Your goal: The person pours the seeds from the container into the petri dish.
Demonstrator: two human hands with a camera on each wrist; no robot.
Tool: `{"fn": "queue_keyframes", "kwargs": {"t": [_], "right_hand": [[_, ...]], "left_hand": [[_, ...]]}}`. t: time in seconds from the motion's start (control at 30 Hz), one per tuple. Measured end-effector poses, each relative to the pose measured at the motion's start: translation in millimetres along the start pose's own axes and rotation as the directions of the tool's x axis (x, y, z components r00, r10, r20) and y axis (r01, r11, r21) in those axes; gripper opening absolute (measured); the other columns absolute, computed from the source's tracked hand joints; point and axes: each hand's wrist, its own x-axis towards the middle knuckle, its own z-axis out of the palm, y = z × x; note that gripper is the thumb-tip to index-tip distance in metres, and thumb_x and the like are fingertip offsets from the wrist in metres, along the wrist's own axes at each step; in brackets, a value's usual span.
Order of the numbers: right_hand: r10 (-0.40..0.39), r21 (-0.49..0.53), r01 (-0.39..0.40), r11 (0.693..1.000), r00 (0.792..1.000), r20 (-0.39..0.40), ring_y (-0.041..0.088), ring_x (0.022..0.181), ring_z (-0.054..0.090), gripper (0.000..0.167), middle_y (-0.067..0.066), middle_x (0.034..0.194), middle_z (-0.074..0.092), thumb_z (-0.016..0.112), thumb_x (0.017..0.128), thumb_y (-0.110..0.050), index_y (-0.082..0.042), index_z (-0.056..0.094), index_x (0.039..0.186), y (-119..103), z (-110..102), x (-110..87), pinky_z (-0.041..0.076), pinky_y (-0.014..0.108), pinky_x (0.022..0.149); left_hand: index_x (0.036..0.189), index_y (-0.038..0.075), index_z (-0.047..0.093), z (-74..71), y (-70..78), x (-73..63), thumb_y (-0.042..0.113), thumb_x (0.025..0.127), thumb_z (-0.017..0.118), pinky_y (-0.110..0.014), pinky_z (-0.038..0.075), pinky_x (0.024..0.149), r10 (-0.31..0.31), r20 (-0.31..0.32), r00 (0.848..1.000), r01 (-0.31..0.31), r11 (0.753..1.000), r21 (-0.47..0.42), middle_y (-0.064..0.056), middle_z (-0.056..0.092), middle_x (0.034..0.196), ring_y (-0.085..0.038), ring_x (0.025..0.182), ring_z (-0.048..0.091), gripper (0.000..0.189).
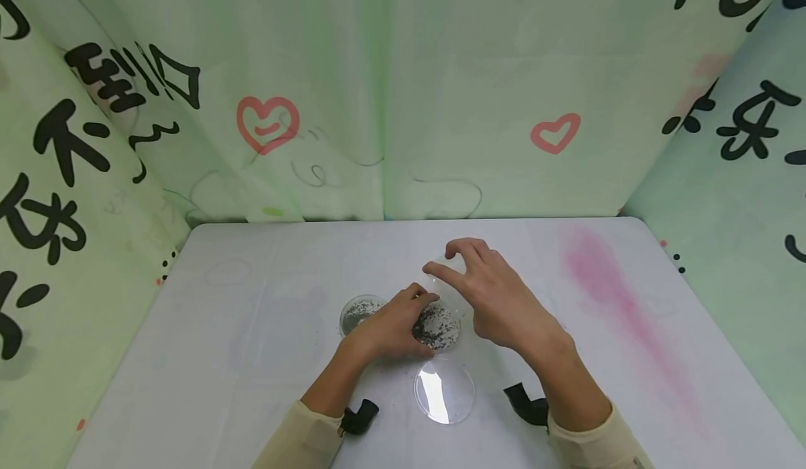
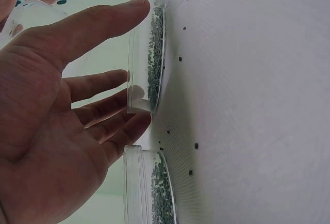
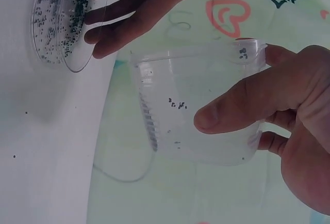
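Note:
My right hand (image 1: 500, 297) grips a clear plastic tub (image 3: 191, 95), thumb on one wall and fingers behind. A few dark specks cling to its walls, and in the head view it is raised over a petri dish (image 1: 441, 330). That dish holds dark granules mixed with white. My left hand (image 1: 392, 323) holds this dish from the left, thumb at its near edge and fingers (image 2: 103, 84) at its far side. Partly hidden behind that hand stands a second petri dish (image 1: 360, 309) with similar granules. A clear round lid (image 1: 456, 392) lies just in front of the held dish.
A white table (image 1: 271, 385) bears all this, with a pink stain at the right. Several stray granules (image 2: 196, 146) are scattered near the dishes. Green curtains (image 1: 441, 91) with writing and red hearts enclose the back and sides. Black straps (image 1: 360, 416) hang at both wrists.

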Motion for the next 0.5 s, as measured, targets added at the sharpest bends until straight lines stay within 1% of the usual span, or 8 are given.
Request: {"fn": "queue_keyframes", "kwargs": {"t": [0.13, 0.23, 0.5], "right_hand": [[0.007, 0.022, -0.007, 1.0, 1.0, -0.007, 0.034, 0.128, 0.048, 0.091, 0.012, 0.131, 0.05, 0.053, 0.064, 0.031, -0.023, 0.062, 0.137, 4, -1, -1.2, 0.049, 0.047, 0.096], [0.025, 0.047, -0.025, 0.999, 1.0, 0.002, 0.035, 0.129, 0.048, 0.09, 0.012, 0.131, 0.051, 0.052, 0.066, 0.031, -0.022, 0.062, 0.138, 7, -1, -2.1, 0.048, 0.049, 0.099], [0.109, 0.109, -0.116, 0.987, 0.992, 0.068, 0.036, 0.13, 0.045, 0.093, 0.012, 0.135, 0.048, 0.05, 0.064, 0.028, -0.022, 0.06, 0.142, 19, -3, -4.1, 0.044, 0.051, 0.104]], "left_hand": [[0.154, 0.01, 0.048, 0.8, -0.3, 0.3, 0.027, 0.082, 0.088, -0.036, 0.049, 0.108, 0.001, 0.001, 1.0, -0.001, 1.0, 0.003, -0.005, 0.049, 0.141, -0.018, 0.126, 0.053, 0.084], [0.154, 0.009, 0.048, 0.8, -0.2, 0.4, 0.028, 0.082, 0.089, -0.036, 0.049, 0.108, 0.002, 0.002, 1.0, -0.002, 1.0, 0.001, -0.005, 0.05, 0.14, -0.018, 0.126, 0.053, 0.085], [0.154, 0.01, 0.048, -0.3, 1.0, 0.1, 0.026, 0.082, 0.088, -0.037, 0.049, 0.108, -0.001, 0.005, 1.0, 0.001, 1.0, -0.009, -0.005, 0.05, 0.141, -0.018, 0.126, 0.053, 0.084]]}}
